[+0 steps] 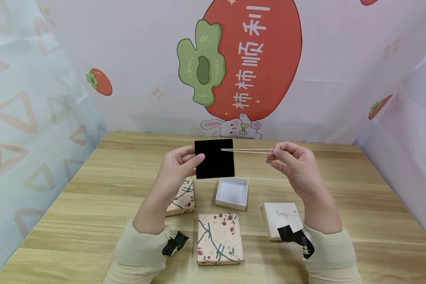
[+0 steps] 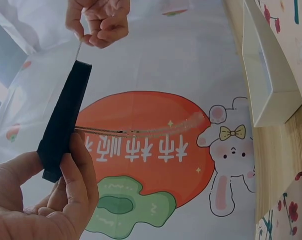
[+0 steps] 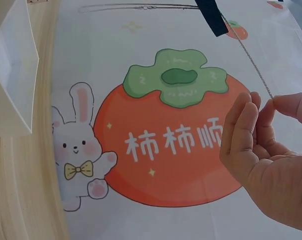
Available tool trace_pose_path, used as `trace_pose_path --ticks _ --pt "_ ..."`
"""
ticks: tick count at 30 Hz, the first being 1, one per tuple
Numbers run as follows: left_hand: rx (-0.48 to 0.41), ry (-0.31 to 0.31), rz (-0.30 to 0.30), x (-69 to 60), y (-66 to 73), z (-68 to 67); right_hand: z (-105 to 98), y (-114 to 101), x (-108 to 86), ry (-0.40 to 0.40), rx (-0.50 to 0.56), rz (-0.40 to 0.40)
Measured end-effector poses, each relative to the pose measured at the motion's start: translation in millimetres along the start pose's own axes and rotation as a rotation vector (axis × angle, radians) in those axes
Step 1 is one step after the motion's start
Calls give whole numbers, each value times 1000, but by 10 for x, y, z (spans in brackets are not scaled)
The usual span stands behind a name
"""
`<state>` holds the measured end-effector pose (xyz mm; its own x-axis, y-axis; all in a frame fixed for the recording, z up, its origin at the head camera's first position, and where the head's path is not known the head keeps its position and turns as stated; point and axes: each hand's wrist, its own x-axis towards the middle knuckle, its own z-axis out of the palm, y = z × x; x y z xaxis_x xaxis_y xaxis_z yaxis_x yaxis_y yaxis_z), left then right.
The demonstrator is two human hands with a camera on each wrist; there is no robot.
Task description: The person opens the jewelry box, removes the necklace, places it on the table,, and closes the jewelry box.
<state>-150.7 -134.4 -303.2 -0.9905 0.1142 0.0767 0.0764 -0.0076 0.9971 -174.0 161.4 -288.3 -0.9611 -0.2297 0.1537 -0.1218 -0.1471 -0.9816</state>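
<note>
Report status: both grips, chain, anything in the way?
Left grip holds black pad; right grip pinches chain. Chain visible on both sides of pad. No obstruction visible between grips.

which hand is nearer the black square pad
Left. The left hand grips the black square pad at its edge, while the right hand is apart from it, off to its right, pinching the thin chain running from it.

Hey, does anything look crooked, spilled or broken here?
Only the backdrop stands out: it looks hung sideways. In the head view, the printed red fruit lies with its green top to the left, and its lettering runs upward. Nothing looks spilled, and the black square and thin chain show no visible damage.
</note>
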Motion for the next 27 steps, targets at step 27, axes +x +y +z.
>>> trace_pose_path --ticks 27 --pt "8 -19 -10 15 -19 -8 -163 -53 -22 38 140 -72"
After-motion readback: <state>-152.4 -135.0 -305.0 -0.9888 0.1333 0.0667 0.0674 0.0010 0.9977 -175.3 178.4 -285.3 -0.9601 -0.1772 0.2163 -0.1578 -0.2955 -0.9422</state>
